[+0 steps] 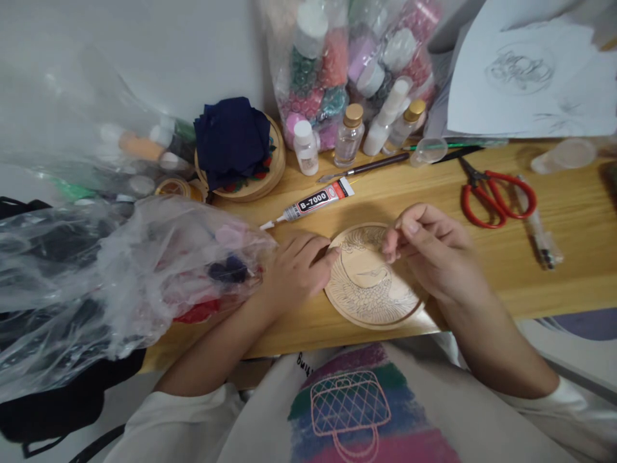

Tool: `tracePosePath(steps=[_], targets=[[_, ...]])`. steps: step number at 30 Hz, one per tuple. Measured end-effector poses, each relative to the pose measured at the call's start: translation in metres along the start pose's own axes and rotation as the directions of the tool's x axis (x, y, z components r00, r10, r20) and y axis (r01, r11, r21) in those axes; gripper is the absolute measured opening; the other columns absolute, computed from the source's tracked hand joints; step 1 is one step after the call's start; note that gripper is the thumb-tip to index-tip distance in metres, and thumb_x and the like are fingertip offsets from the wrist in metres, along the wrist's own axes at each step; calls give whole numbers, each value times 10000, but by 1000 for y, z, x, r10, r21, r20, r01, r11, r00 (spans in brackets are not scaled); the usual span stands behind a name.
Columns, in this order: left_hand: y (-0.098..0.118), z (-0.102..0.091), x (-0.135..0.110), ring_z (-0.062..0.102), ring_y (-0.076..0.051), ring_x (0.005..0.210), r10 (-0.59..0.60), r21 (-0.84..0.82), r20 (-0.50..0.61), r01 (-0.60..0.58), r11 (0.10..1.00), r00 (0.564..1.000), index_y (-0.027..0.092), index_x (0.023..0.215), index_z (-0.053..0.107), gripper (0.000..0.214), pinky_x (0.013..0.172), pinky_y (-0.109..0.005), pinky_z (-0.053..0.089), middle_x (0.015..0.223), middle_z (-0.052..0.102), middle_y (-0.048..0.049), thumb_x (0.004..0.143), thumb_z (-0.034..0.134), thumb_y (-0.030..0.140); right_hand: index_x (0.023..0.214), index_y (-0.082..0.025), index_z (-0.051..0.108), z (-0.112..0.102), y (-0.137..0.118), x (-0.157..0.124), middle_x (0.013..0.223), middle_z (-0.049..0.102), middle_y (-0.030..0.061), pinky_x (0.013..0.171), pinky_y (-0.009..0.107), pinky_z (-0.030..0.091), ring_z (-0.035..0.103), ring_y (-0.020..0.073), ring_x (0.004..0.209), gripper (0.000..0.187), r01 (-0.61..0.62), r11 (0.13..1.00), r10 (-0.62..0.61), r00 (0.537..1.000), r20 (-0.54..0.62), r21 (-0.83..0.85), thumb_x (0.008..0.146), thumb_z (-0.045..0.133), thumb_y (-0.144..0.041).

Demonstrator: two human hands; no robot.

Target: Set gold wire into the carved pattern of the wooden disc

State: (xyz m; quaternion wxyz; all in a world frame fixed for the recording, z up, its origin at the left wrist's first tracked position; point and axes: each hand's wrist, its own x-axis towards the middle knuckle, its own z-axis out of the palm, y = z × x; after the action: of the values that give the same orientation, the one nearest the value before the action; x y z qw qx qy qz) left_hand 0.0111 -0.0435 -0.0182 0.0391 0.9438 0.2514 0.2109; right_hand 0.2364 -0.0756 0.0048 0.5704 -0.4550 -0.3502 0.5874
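Observation:
A round wooden board (380,302) with a line drawing of a long-beaked bird and feathers lies flat on the table in front of me. My left hand (303,267) rests at its left edge, thumb touching the rim and fingers loosely bent, apart from the thumb. Above the board's right side is my right hand (431,247), closed with thumb and forefinger pinched together. Whatever sits in that pinch is too small or hidden to make out. Just beyond the board lies a glue tube (318,200) marked B-7000, its nozzle pointing left.
Red-handled scissors (499,196) and a clear-wrapped pen-like item (540,225) lie right. A dark-handled palette knife (371,166) lies before small bottles (349,135). Navy cloth (234,141) covers a round wooden box. A plastic bag (130,270) crowds the left; drawn-on paper (530,71) stands behind.

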Motion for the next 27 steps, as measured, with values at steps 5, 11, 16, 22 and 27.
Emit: tracePosePath(steps=[5,11,16,22,27], targets=[[0,1,0,614,-203,955,3,3,1,-3,1000,1000,158,1085,654,167,813,-338,473,1029,687,-86,988,518,170,711,-262,569,1,-2,2,622,617,-48,502,250,415,535,104,521,284,21,998,-18,998,-62,56,790,788,-425],[0,-1,2,620,-198,917,23,29,-19,-23,999,1000,141,1060,650,145,796,-332,494,993,694,-84,980,533,172,694,-250,572,1,-6,3,596,570,-33,498,254,389,493,104,522,294,43,994,-33,995,-94,105,762,811,-407],[0,-2,2,620,-191,923,10,38,-3,-10,999,1000,154,1059,653,150,800,-330,499,1008,697,-78,982,525,166,703,-245,581,-1,-5,3,615,551,-25,497,257,375,476,97,531,292,47,994,-36,993,-112,98,775,799,-426],[0,-2,2,626,-186,926,13,52,-2,-13,999,1000,161,1058,654,154,800,-322,504,1004,700,-72,986,518,169,668,-219,623,1,-3,3,563,555,-34,490,220,380,486,74,514,283,94,994,-86,987,-133,53,766,825,-391],[0,-1,2,627,-192,920,8,41,-9,-8,999,1000,153,1055,654,143,796,-327,504,1003,701,-77,979,534,159,648,-214,675,0,0,3,531,605,-41,454,193,394,505,61,470,268,130,992,-128,976,-176,-2,700,871,-390]])
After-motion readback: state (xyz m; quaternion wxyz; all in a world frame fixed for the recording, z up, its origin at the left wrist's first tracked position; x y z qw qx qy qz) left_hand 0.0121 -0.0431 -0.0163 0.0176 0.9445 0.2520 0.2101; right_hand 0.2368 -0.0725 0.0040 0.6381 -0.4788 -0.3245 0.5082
